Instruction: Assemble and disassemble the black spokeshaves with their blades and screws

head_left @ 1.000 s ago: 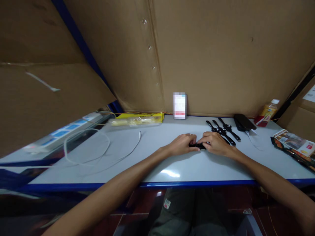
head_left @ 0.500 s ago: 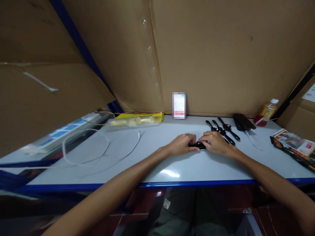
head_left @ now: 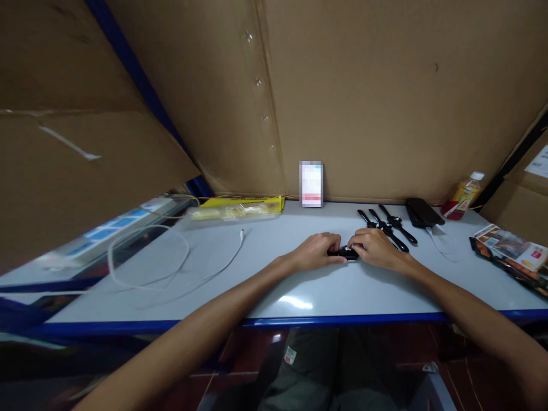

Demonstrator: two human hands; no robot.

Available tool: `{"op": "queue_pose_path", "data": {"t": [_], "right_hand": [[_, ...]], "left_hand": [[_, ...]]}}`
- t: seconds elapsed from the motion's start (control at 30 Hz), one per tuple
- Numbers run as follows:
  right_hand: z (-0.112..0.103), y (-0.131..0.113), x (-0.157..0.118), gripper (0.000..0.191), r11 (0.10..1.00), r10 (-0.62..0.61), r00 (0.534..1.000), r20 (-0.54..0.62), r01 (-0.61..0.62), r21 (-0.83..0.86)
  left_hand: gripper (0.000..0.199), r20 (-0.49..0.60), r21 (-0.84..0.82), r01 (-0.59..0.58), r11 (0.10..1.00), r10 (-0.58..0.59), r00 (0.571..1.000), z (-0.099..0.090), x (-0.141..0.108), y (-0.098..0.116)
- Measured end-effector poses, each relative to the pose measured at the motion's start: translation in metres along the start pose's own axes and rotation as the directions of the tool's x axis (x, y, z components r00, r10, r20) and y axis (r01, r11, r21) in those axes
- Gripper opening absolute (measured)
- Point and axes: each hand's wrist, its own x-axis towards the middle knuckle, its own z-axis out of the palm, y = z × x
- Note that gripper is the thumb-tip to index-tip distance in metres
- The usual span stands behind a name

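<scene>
My left hand (head_left: 322, 251) is closed around the left end of a glossy black elongated part (head_left: 346, 253), held low over the table in front of me. At its right end, the thumb and fingers of my right hand (head_left: 373, 248) pinch the same part. Small fittings show in the gap between my fingertips; their detail is too small to tell. Just beyond my right hand lie several long black propeller-shaped pieces (head_left: 398, 225), each with a thicker hub at mid-length. My right hand partly covers the nearest ones.
A lit phone (head_left: 311, 185) leans on the cardboard at the back. To the right are a black device (head_left: 423, 213), a bottle (head_left: 466, 193) and a printed packet (head_left: 511, 251). Leftward are a white cable (head_left: 188, 251), a power strip (head_left: 115, 228) and a clear plastic package (head_left: 235, 211).
My right fingers have shifted very slightly on the black part. Both hands otherwise keep their places and their grip.
</scene>
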Motion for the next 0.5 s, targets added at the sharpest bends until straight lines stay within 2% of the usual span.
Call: {"op": "queue_pose_path", "data": {"t": [0.23, 0.5], "right_hand": [[-0.0014, -0.0037, -0.0002, 0.034, 0.997, -0.038, 0.999, 0.015, 0.036, 0.071], [-0.0007, -0.0035, -0.0001, 0.04, 0.997, -0.036, 0.999, 0.036, 0.033, 0.074]], "left_hand": [[0.041, 0.004, 0.0, 0.0, 1.0, 0.0, 1.0, 0.0, 0.0003, -0.0006], [0.039, -0.002, 0.0, 0.004, 1.0, -0.004, 1.0, 0.0005, 0.0004, -0.0005]]}}
